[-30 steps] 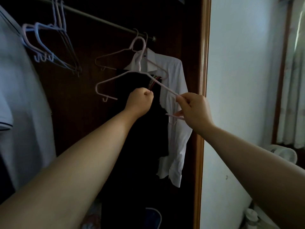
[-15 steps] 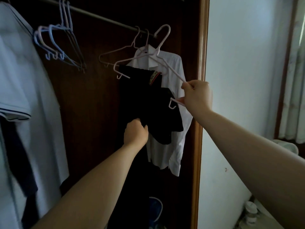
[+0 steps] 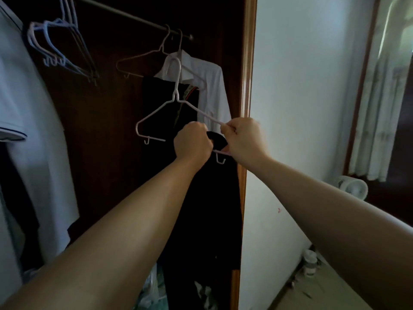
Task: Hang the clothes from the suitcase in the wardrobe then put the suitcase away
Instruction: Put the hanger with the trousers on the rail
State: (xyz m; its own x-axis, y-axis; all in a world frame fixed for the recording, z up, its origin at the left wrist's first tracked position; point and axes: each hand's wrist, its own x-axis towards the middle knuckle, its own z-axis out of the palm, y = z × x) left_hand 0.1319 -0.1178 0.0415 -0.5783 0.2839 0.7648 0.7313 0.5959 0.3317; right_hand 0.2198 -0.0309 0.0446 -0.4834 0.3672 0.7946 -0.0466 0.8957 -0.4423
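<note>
A pale pink hanger (image 3: 166,106) is held below the wardrobe rail (image 3: 134,16), off the rail, its hook up. My right hand (image 3: 243,139) pinches its right end. My left hand (image 3: 193,142) is closed on black cloth of a dark garment (image 3: 201,209) that hangs down behind the hanger. A fold of that cloth (image 3: 216,139) shows between my two hands. Behind them a white shirt (image 3: 212,86) hangs on the rail. The suitcase is out of view.
An empty pink hanger (image 3: 143,57) and a bunch of empty hangers (image 3: 62,48) hang on the rail. A light shirt (image 3: 29,121) hangs at the left. The wooden wardrobe frame (image 3: 247,86) meets a white wall. A small white fan (image 3: 352,186) and curtains (image 3: 384,97) are right.
The pink hanger has come down from near the rail to chest height. My left hand rose from low on the dark garment to beside my right hand, gripping cloth.
</note>
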